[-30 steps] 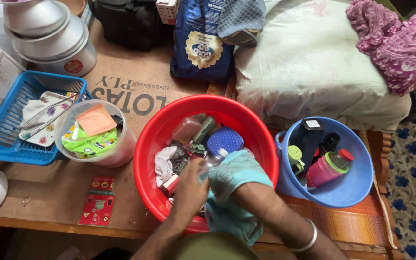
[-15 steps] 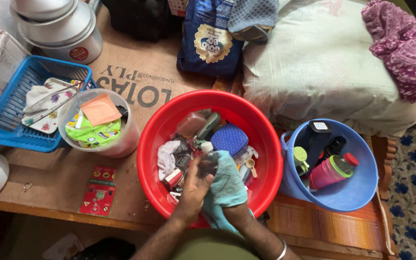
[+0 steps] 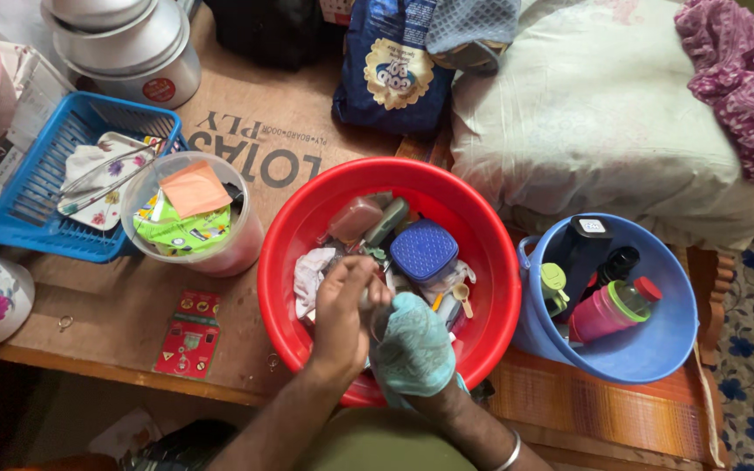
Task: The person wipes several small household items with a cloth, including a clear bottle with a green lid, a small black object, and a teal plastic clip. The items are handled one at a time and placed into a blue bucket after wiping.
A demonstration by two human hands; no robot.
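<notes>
Left hand (image 3: 342, 314) fingers clenched on small bottle (image 3: 375, 305), right hand (image 3: 412, 349) gripping teal cloth (image 3: 416, 344) against it, over red tub (image 3: 298, 227)

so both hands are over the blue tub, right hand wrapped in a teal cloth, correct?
Not quite. In the head view both hands are over the red tub, not the blue one. The right hand is indeed wrapped in the teal cloth, beside the left hand.

blue basket (image 3: 23, 196) | clear tub (image 3: 229, 253) | blue bucket (image 3: 656, 349) | pillow (image 3: 604, 113)
</notes>
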